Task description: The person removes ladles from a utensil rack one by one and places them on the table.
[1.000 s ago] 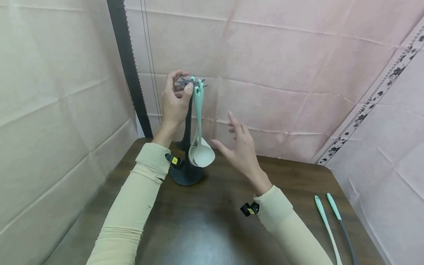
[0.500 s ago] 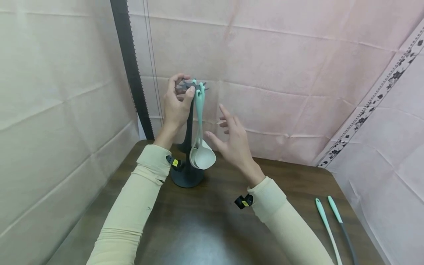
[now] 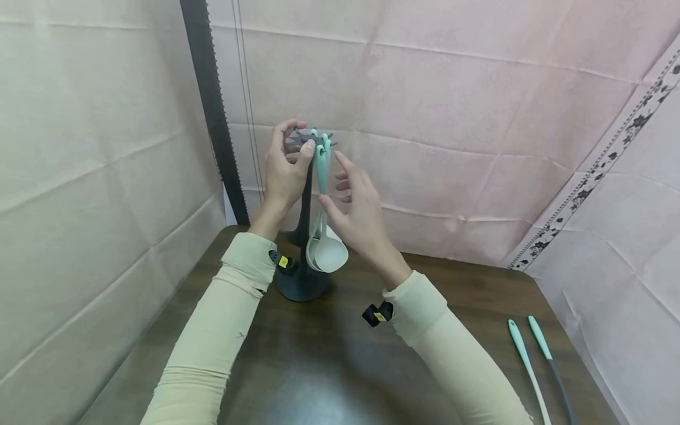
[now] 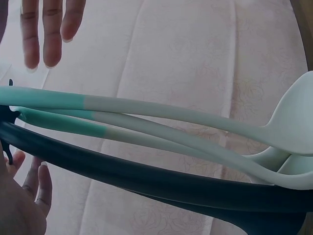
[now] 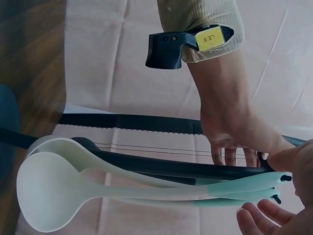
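A dark utensil stand (image 3: 304, 288) rises from the table, with several mint-handled, white-headed utensils hanging on its hooked top. The foremost is a ladle (image 3: 332, 255), its handle (image 5: 234, 186) hung on a hook in the right wrist view. My left hand (image 3: 287, 171) grips the hooked top, thumb in front and fingers behind. From the right, my right hand (image 3: 360, 209) comes up beside the hanging handles, thumb and fingers apart on either side of them and nothing held. In the left wrist view, the stand's pole (image 4: 122, 169) runs below the pale handles.
On the table's right side lie two long utensils, one pale with a mint handle (image 3: 520, 345) and one dark with a mint handle (image 3: 540, 336). A dark utensil head (image 3: 293, 237) shows behind the pole. Cloth (image 3: 425, 130) walls off the table's back and sides.
My right hand has moved left and slightly up, from clear of the utensils to right beside their handles. My left hand keeps its grip on the stand's top.
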`<state>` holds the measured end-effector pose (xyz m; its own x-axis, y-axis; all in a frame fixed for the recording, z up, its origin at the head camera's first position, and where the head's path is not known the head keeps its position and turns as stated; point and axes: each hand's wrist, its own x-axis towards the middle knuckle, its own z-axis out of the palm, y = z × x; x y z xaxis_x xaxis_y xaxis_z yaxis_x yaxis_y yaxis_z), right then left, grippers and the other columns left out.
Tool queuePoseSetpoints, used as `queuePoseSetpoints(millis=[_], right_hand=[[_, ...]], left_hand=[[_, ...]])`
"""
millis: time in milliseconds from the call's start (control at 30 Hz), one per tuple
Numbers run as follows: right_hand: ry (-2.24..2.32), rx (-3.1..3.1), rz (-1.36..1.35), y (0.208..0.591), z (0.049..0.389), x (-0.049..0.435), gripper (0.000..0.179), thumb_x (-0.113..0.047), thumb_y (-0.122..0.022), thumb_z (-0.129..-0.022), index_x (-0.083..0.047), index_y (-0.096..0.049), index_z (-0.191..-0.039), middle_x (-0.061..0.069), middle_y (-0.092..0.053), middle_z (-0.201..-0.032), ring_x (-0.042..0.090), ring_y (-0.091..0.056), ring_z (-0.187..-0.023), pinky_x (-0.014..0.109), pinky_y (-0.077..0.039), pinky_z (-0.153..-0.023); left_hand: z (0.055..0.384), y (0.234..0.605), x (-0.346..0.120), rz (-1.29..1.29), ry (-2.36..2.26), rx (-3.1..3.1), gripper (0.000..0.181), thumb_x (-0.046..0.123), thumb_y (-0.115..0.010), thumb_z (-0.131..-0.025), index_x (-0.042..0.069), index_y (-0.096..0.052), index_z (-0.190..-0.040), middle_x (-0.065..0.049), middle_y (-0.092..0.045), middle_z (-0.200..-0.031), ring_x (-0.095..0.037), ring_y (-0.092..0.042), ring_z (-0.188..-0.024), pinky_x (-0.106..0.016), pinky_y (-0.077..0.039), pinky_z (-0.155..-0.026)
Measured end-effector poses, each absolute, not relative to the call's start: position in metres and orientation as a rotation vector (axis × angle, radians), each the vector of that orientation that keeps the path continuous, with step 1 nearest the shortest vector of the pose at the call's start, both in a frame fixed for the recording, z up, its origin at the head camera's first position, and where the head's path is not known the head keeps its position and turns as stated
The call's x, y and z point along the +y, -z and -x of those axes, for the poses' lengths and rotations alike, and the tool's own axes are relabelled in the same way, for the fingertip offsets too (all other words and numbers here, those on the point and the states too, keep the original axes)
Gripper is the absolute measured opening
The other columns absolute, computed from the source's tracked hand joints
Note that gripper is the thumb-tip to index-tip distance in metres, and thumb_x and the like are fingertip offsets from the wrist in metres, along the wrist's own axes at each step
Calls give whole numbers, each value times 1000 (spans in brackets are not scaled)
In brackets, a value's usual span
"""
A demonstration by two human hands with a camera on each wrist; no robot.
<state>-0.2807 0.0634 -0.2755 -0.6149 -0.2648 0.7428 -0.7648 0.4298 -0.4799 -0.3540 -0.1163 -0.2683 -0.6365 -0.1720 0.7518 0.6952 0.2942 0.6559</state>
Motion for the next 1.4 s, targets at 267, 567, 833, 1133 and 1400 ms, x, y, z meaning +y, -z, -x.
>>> queuePoseSetpoints(millis=[267, 567, 833, 1133, 1400], right_hand=[[-1140, -2146, -845, 271, 289, 55, 76, -18, -74, -98, -19, -37, -164, 16, -58, -132, 28, -65, -111, 43, -59, -91], [-1144, -2152, -811, 268, 295, 46, 68, -19, -74, -98, -19, -42, -159, 12, -59, -123, 25, -67, -106, 35, -58, -87], [-1052, -2091, -825, 266, 302, 40, 64, -14, -73, -98, -13, -46, -156, 14, -60, -111, 27, -68, -95, 34, -56, -81], [-895, -2084, -756, 264, 309, 31, 59, -15, -74, -98, -15, -52, -153, 13, -59, -110, 23, -66, -87, 33, -55, -71], [-911, -2029, -733, 268, 314, 27, 50, -9, -69, -98, -12, -55, -146, 16, -59, -107, 27, -66, -83, 36, -54, -67]], left_hand=[[354, 268, -116, 471, 1434, -1812, 71, 56, -57, -93, 14, -49, -149, 7, -63, -143, -17, -69, -112, -50, -56, -94], [352, 269, -119, 464, 1424, -1818, 70, 57, -56, -92, 16, -49, -149, 9, -62, -144, -16, -69, -112, -39, -56, -92], [353, 268, -118, 494, 1452, -1784, 69, 54, -57, -92, 13, -50, -148, -2, -62, -145, -20, -69, -112, -49, -57, -94], [352, 268, -117, 482, 1446, -1784, 69, 54, -57, -93, 12, -50, -148, 0, -62, -146, -18, -70, -111, -38, -58, -91], [352, 268, -116, 482, 1443, -1788, 69, 54, -57, -92, 14, -50, -148, -3, -63, -145, -18, -71, -110, -34, -58, -88]])
